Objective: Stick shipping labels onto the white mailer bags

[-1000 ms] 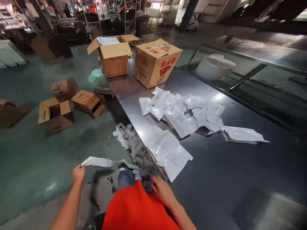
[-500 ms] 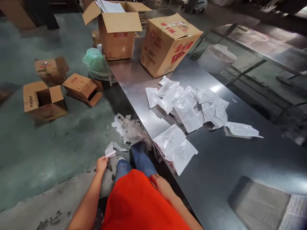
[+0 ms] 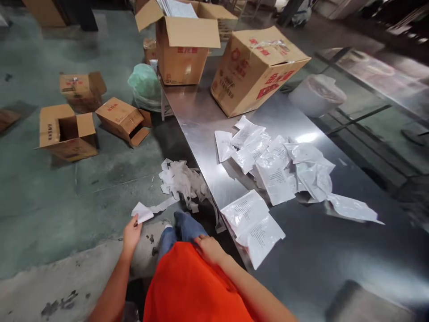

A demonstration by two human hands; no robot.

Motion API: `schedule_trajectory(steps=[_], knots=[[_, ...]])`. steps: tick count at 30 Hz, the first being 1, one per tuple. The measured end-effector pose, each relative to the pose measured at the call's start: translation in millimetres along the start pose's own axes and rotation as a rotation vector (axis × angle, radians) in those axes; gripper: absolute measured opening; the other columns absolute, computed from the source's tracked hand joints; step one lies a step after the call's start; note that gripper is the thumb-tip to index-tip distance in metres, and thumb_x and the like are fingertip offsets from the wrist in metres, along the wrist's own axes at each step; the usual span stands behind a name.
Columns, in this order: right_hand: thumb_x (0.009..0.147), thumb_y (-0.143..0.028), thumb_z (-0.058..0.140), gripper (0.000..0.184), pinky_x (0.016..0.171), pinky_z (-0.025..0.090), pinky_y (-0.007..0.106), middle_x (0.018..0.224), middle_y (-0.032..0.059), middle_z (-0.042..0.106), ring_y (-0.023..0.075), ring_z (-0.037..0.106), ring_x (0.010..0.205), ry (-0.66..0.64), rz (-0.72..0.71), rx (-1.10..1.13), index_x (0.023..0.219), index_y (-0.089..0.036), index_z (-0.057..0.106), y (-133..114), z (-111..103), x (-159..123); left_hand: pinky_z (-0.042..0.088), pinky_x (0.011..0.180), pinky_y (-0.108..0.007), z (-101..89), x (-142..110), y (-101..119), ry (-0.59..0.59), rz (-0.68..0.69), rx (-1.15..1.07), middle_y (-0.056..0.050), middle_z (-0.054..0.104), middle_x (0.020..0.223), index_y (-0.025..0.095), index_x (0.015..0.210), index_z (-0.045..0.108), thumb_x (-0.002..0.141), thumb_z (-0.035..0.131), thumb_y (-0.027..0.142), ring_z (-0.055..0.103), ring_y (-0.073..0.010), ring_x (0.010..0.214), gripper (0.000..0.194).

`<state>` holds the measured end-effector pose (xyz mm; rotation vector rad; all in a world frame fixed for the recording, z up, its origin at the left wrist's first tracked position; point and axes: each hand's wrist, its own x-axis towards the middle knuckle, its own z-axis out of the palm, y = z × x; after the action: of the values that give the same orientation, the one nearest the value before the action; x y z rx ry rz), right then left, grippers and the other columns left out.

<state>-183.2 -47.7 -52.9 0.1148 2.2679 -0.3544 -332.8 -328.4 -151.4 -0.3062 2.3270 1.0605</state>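
My left hand [image 3: 132, 232] is closed in a pinch on the end of a white paper strip [image 3: 143, 213], held out over the floor beside my leg. The strip's tail trails towards a heap of crumpled white strips [image 3: 182, 179] by the table's edge. My right hand [image 3: 210, 249] lies on my orange top near my thigh, its fingers loosely stretched and nothing seen in them. Two white printed packets [image 3: 256, 226] lie overlapping on the metal table [image 3: 301, 250] near its edge. Farther back is a loose pile of similar packets [image 3: 276, 165].
Two large cartons stand at the table's far end: an open carton [image 3: 182, 58] filled with white sheets and a closed, tilted carton [image 3: 258, 71]. Smaller open boxes [image 3: 69, 134] and a green plastic bag [image 3: 145, 82] are on the floor at left. A grey blurred object [image 3: 372, 304] is at lower right.
My left hand has moved left and slightly down with the strip, drawing its tail out straighter. My right hand has shifted left and up along my top. The view has turned slightly left.
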Motion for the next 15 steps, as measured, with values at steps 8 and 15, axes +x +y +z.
schedule_trajectory(steps=[8, 15], knots=[[0.095, -0.016, 0.050, 0.034, 0.096, 0.043, 0.031, 0.124, 0.0172, 0.064, 0.0246, 0.061, 0.112, -0.022, 0.035, 0.239, 0.124, -0.006, 0.065, 20, -20, 116, 0.024, 0.126, -0.037, 9.3, 65, 61, 0.012, 0.188, 0.062, -0.015, 0.040, 0.157, -0.002, 0.150, 0.044, 0.091, 0.059, 0.029, 0.032, -0.0265, 0.150, 0.069], [0.098, -0.019, 0.045, 0.030, 0.088, 0.051, 0.031, 0.110, 0.0124, 0.068, 0.0163, 0.065, 0.097, 0.044, 0.591, 0.575, 0.120, -0.007, 0.063, 130, 53, 277, 0.028, 0.124, -0.049, 106.4, 194, 110, 0.093, 0.500, 0.112, -0.018, 0.046, 0.152, -0.005, 0.144, 0.052, 0.082, 0.044, 0.060, 0.033, -0.0350, 0.149, 0.090]])
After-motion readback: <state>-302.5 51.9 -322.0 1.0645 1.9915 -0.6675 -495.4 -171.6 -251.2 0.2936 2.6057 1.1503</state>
